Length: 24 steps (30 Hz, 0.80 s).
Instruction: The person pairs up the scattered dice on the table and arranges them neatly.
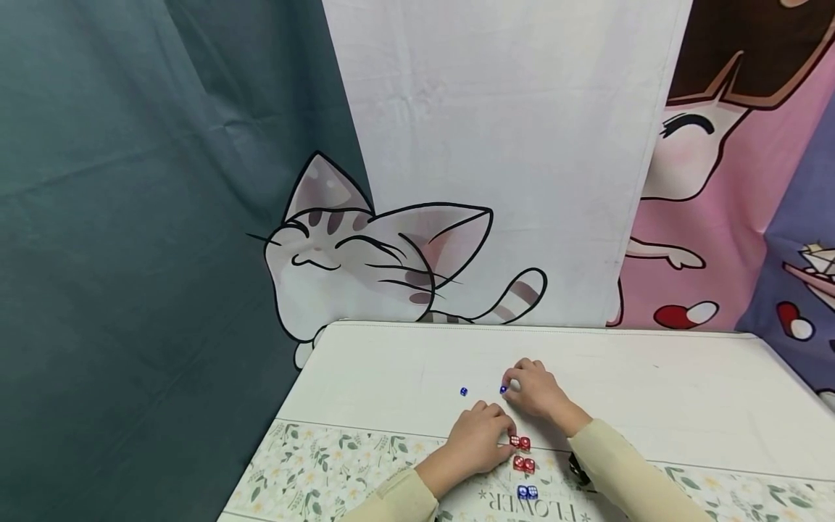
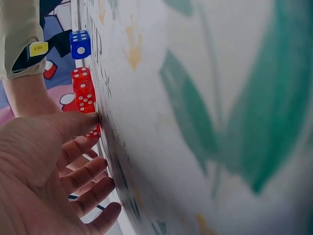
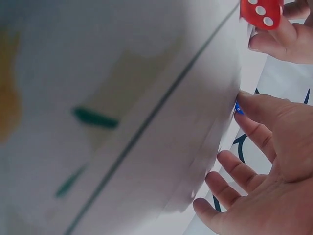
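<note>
My right hand [image 1: 536,390] reaches farthest over the table and pinches a small blue die [image 1: 503,389] between thumb and index finger; the right wrist view shows only a sliver of this blue die [image 3: 238,107]. Nearer to me, my left hand [image 1: 479,438] has its thumb and index finger at either side of a red die [image 1: 514,441], its other fingers loosely bent. Another red die [image 1: 525,443] sits right beside that one. In the left wrist view the thumb partly hides the gripped red die [image 2: 93,132].
A second pair of red dice [image 1: 524,464] and a pair of blue dice [image 1: 527,492] stand closer to me. One lone blue die [image 1: 464,391] lies left of my right hand. The white table [image 1: 391,362] has a floral printed front strip [image 1: 313,457]; printed curtains hang behind.
</note>
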Each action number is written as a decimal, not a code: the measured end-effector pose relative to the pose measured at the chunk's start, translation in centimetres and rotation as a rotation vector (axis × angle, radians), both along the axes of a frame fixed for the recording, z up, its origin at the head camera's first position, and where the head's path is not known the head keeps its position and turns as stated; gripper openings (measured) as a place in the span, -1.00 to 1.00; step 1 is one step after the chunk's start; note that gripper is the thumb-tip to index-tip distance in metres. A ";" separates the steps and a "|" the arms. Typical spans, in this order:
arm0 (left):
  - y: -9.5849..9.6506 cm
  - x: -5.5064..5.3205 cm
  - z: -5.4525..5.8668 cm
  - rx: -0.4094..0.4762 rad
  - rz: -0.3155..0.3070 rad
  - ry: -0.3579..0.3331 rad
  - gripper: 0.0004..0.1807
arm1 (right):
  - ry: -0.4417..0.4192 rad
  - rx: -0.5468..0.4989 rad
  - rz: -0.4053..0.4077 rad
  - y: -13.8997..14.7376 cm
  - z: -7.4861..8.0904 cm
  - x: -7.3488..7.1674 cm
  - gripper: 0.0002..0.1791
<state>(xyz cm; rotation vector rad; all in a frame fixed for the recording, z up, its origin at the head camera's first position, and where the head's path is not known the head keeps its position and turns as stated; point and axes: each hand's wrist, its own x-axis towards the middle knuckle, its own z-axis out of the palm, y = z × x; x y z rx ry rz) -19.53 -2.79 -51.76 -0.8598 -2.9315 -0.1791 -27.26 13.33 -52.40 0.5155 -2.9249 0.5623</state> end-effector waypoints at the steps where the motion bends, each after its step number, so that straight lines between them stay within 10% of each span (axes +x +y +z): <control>1: 0.0 0.0 0.0 0.001 -0.001 0.000 -0.80 | 0.002 0.001 0.000 0.1 0.0 0.1 -0.89; 24: -0.7 -0.1 0.2 0.036 -0.038 -0.041 -0.76 | 0.020 0.027 0.027 1.6 0.4 3.8 -0.86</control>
